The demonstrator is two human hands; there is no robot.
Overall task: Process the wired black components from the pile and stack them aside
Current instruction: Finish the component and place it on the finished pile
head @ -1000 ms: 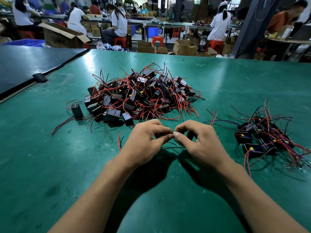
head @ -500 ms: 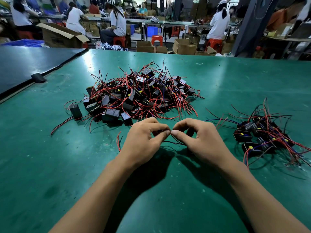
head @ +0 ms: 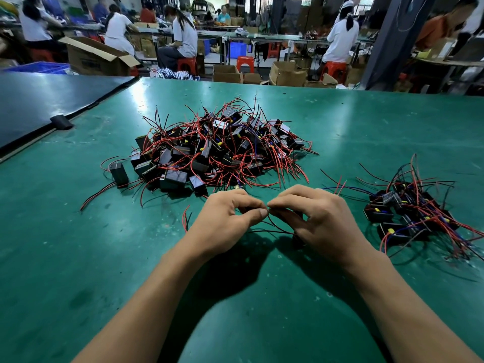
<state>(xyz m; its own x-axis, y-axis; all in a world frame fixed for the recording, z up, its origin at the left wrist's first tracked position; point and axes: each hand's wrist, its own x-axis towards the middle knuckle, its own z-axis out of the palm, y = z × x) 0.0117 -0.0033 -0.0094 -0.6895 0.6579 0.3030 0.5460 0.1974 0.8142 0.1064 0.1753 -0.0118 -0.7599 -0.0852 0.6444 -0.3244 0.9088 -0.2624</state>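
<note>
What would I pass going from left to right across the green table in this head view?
Black clip → lone black component → big pile → smaller stack. The left hand and right hand pinch a wire in front of the pile, overlapping it, so they are left out.

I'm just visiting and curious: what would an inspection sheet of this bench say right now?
Surface: green table, scuffed, glare at the far end.
Job's things: big pile of wired black components at centre; smaller stack on the right.
Clutter: one stray component left of the pile; black clip at the table's left edge.
Grippers: left hand and right hand both pinch a thin dark wire between fingertips.
Cables: red wires tangle through both heaps; a single red wire lies beside the left hand.
Surroundings: seated workers, cardboard boxes, other benches.
</note>
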